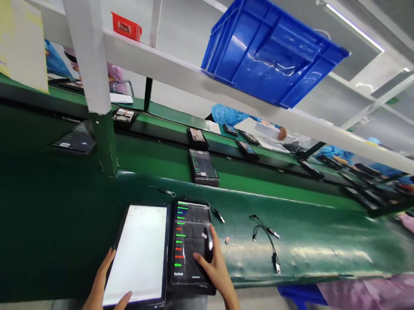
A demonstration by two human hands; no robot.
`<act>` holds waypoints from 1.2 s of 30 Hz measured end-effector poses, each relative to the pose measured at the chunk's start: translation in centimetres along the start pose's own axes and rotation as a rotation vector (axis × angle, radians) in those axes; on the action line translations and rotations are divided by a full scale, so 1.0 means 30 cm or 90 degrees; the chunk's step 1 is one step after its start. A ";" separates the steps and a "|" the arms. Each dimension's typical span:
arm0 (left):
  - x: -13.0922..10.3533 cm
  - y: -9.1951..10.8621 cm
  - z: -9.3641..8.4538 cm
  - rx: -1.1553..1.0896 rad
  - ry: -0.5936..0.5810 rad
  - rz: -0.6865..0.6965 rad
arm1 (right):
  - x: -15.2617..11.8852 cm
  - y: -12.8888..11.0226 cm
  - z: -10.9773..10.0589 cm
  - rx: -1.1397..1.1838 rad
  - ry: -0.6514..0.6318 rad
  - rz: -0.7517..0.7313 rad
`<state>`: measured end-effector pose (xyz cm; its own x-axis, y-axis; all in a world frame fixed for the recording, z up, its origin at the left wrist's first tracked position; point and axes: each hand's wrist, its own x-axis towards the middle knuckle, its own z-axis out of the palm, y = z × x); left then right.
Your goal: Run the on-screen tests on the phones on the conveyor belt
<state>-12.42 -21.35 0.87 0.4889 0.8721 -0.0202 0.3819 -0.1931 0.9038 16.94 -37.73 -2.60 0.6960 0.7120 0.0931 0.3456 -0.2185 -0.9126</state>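
Two tablets lie side by side at the near edge of a green bench [309,243]. The left tablet [137,255] shows a plain white screen. My left hand [99,290] grips its lower left edge, thumb lying on the bottom of the screen. The right tablet [190,242] has a dark screen with a column of green and red lines. My right hand [213,264] rests on its right side, fingers spread and touching the lower part of the screen.
Loose black cables [267,237] lie on the bench to the right. Beyond runs a conveyor belt [151,156] carrying another tablet [203,167]. A blue crate [268,49] sits on the white shelf overhead. Other people in blue sleeves [230,115] work across the line.
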 end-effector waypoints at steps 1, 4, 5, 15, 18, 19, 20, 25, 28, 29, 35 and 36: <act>0.001 -0.006 0.000 -0.002 -0.004 -0.001 | -0.001 0.005 0.000 0.013 -0.005 -0.005; 0.004 -0.011 -0.001 0.000 -0.010 -0.015 | -0.004 0.032 0.001 0.038 -0.001 -0.022; 0.005 -0.007 -0.002 0.000 -0.009 -0.016 | -0.003 0.042 0.000 0.035 0.012 -0.024; -0.034 -0.099 -0.023 -0.010 -0.020 -0.111 | 0.341 -0.169 -0.078 -0.043 0.029 -0.106; -0.053 -0.185 -0.013 0.027 -0.090 -0.118 | 0.532 -0.232 -0.038 -0.147 -0.091 -0.154; -0.059 -0.200 -0.009 0.042 -0.107 -0.103 | 0.590 -0.237 -0.018 -0.179 -0.134 -0.144; -0.066 -0.208 -0.007 0.060 -0.112 -0.080 | 0.644 -0.234 0.001 -0.202 -0.181 -0.128; -0.085 -0.181 -0.002 0.073 -0.100 -0.048 | 0.815 -0.179 0.049 -0.183 -0.445 -0.040; -0.076 -0.160 0.001 0.034 -0.068 -0.113 | 0.851 -0.149 0.050 -0.125 -0.545 0.005; -0.070 -0.154 0.003 0.038 -0.058 -0.112 | 0.857 -0.142 0.050 -0.108 -0.564 0.016; -0.043 -0.129 0.013 0.056 -0.006 -0.069 | 0.871 -0.135 0.067 -0.058 -0.618 0.065; -0.043 -0.129 0.015 0.051 -0.008 -0.075 | 0.872 -0.138 0.070 -0.057 -0.622 0.072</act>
<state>-14.16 -21.92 -2.80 0.4468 0.8850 -0.1310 0.4989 -0.1249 0.8576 32.40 -16.80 2.78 -0.0833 0.9131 -0.3993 0.3840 -0.3403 -0.8583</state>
